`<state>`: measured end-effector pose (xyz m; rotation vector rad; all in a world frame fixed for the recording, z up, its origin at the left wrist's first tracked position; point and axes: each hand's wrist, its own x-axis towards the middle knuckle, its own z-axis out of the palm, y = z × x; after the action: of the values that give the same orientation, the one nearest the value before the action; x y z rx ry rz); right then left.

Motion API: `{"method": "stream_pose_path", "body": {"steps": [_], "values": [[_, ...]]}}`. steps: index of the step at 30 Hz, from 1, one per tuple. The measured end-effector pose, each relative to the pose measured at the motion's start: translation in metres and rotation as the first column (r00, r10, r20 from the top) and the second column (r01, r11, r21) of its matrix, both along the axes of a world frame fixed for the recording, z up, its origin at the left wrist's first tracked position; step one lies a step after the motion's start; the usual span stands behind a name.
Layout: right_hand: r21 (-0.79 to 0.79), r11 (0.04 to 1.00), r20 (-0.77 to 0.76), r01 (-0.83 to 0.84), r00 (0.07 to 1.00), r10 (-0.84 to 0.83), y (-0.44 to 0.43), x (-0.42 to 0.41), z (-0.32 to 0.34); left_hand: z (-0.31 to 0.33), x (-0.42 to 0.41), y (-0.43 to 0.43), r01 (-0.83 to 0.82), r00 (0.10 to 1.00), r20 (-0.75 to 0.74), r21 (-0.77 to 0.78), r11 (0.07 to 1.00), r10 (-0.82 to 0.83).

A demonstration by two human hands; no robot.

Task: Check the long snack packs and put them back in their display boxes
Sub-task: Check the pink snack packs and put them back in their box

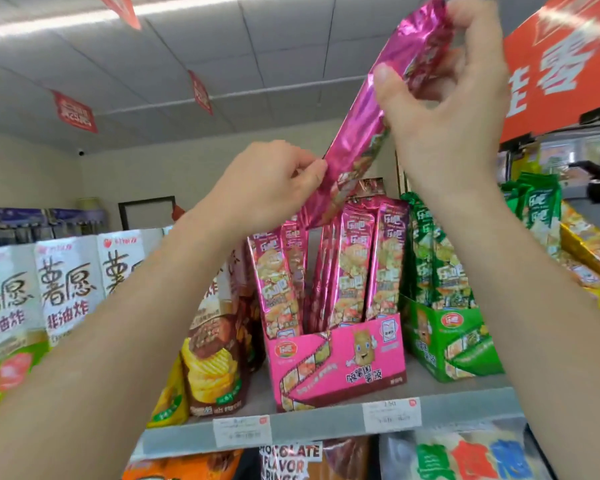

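Observation:
A long pink foil snack pack point(368, 133) is held up slanted above the shelf, its lower end over the pink display box point(340, 368). My right hand point(447, 98) grips its upper part between thumb and fingers. My left hand point(267, 181) pinches its lower edge. Several matching pink packs point(354, 265) stand upright in the pink box, with a gap between them near the left. A green display box point(447, 344) with green long packs point(430, 251) stands just to the right.
White snack boxes point(63, 282) and brown and yellow chip bags point(215, 358) fill the shelf to the left. Yellow packs point(589, 244) lie at the far right. The shelf edge point(326, 427) carries price tags. More snacks sit on the shelf below.

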<state>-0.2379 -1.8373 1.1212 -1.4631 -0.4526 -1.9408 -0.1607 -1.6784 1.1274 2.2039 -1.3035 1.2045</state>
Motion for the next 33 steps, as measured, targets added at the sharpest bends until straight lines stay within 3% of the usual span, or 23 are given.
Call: {"method": "stream_pose_path", "body": {"steps": [3, 5, 12, 16, 22, 25, 29, 33], "values": [[0.052, 0.995, 0.042, 0.084, 0.995, -0.087, 0.001, 0.015, 0.013, 0.011, 0.03, -0.01, -0.269, 0.959, -0.032, 0.201, 0.942, 0.28], [0.05, 0.991, 0.013, 0.123, 0.992, -0.124, 0.002, 0.028, 0.017, 0.015, 0.045, -0.018, -0.325, 0.935, -0.029, 0.323, 0.889, 0.353], [0.011, 0.972, -0.21, 0.235, 0.951, -0.228, -0.002, 0.068, 0.023, 0.021, 0.071, -0.039, -0.288, 0.868, -0.176, 0.582, 0.76, 0.464], [0.012, 0.981, -0.278, 0.195, 0.943, -0.184, -0.006, 0.079, 0.032, 0.022, 0.072, -0.038, -0.283, 0.834, -0.213, 0.627, 0.726, 0.508], [0.006, 0.982, -0.309, 0.188, 0.934, -0.177, -0.004, 0.091, 0.035, 0.026, 0.062, -0.034, -0.316, 0.837, -0.154, 0.647, 0.694, 0.525], [-0.079, 0.976, -0.471, 0.202, 0.856, -0.215, 0.0, 0.104, 0.026, 0.027, 0.056, -0.032, -0.301, 0.858, -0.141, 0.641, 0.706, 0.494], [-0.308, 0.928, -0.687, 0.209, 0.625, -0.369, 0.006, 0.115, 0.018, 0.027, 0.052, -0.031, -0.313, 0.859, -0.139, 0.619, 0.72, 0.493], [-0.461, 0.879, -0.768, 0.123, 0.441, -0.465, 0.015, 0.116, 0.015, 0.025, 0.049, -0.028, -0.309, 0.856, -0.135, 0.639, 0.704, 0.499]]}}
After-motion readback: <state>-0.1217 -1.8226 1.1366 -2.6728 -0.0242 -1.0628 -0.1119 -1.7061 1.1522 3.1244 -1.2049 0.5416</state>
